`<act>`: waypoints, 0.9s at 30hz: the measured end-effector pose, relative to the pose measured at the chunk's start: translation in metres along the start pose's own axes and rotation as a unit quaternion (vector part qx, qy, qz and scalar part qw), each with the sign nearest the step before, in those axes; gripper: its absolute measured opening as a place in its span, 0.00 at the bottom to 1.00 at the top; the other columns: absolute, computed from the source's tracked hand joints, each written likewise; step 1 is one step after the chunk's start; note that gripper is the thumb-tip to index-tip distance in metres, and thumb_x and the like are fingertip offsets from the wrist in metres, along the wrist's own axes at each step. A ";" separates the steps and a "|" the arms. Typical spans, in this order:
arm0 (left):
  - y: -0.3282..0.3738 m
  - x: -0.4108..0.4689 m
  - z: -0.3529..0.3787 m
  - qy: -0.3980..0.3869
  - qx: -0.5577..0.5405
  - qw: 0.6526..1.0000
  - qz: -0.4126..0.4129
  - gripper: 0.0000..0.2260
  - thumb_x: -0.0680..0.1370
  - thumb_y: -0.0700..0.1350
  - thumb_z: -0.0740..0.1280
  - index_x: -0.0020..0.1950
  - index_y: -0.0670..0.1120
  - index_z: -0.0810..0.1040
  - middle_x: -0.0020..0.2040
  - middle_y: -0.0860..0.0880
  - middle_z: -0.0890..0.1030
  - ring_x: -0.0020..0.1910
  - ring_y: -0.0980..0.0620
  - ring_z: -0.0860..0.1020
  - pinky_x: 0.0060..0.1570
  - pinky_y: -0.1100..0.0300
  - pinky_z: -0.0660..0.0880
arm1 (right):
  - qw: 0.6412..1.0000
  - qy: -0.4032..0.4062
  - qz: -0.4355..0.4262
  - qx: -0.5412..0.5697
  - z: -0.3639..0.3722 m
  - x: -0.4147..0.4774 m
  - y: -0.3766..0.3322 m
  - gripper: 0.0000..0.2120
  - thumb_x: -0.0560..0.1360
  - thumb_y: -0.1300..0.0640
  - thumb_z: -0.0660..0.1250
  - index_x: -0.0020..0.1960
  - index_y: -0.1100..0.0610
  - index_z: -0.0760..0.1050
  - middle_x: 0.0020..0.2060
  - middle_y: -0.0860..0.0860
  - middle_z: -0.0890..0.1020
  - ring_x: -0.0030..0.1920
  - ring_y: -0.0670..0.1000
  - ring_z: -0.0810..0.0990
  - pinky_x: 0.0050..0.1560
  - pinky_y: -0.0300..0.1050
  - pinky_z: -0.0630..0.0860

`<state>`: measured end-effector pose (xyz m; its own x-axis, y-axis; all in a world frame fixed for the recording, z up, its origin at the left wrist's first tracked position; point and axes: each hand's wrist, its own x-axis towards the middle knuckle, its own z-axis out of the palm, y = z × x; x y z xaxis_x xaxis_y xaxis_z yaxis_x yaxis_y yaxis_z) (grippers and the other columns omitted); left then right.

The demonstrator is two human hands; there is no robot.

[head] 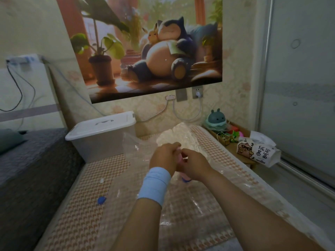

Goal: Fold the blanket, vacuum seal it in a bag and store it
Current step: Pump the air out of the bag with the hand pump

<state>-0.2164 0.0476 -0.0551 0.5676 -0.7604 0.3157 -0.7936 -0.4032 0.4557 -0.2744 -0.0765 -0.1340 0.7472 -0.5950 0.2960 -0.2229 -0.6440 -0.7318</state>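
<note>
- The blanket point(178, 135) is a pale, crumpled mass inside the far end of the vacuum bag point(190, 211), just beyond the hands.
- The vacuum bag is clear plastic and lies flat along the bed mat point(81, 205). Its near part is wrinkled and glossy, and its far left corner stands up a little beside the storage box point(101, 134).
- A pink cylinder point(186, 178) with a blue lower end stands on the bag, directly under the two hands and mostly hidden by them.
- The left hand point(163, 157), with a light blue wristband point(154, 186), has its fingers curled around the upper part of the pink cylinder.
- The right hand point(194, 163) meets it from the other side, with fingertips pinched together at the cylinder's top. The exact grip is hidden behind the knuckles.
- A small blue cap point(101, 200) lies on the mat to the left of the bag, and a small white clip point(101, 181) lies a little farther from the camera.
- The storage box is translucent with a white lid and handle. It sits at the far left corner of the mat, against the wall.
- To the right, on a low wooden shelf, are a teal lamp-like figure point(216, 118) and a printed tissue pack point(257, 153).
- A cartoon poster point(148, 48) hangs on the wall above, with wall sockets point(189, 93) just below it.
</note>
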 end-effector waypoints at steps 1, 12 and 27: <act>-0.002 0.000 0.002 -0.011 0.014 1.000 -0.001 0.13 0.81 0.46 0.60 0.64 0.50 0.77 0.58 0.44 0.80 0.54 0.45 0.78 0.57 0.54 0.73 | 1.000 0.000 0.001 0.005 0.000 -0.001 0.001 0.22 0.64 0.33 0.67 0.50 0.47 0.77 0.42 0.45 0.85 0.42 0.48 0.83 0.45 0.50 0.80; 0.034 -0.007 -0.079 0.262 -0.019 0.958 0.113 0.11 0.81 0.44 0.61 0.60 0.45 0.80 0.52 0.45 0.82 0.50 0.45 0.79 0.55 0.51 0.76 | 1.000 0.003 -0.002 0.031 -0.002 0.002 0.001 0.22 0.64 0.43 0.79 0.55 0.47 0.79 0.47 0.43 0.84 0.47 0.46 0.81 0.50 0.48 0.78; 0.038 -0.011 -0.087 0.222 0.031 0.969 0.103 0.11 0.82 0.46 0.60 0.60 0.47 0.79 0.52 0.46 0.82 0.49 0.46 0.79 0.53 0.56 0.75 | 0.999 0.010 0.003 0.033 -0.003 -0.002 -0.001 0.21 0.64 0.42 0.79 0.54 0.45 0.79 0.45 0.41 0.83 0.45 0.43 0.81 0.47 0.43 0.78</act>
<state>-0.2338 0.0853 0.0306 0.4227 -0.5400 0.7279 -0.9042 -0.3053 0.2986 -0.2775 -0.0760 -0.1322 0.7328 -0.6087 0.3041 -0.1845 -0.6080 -0.7722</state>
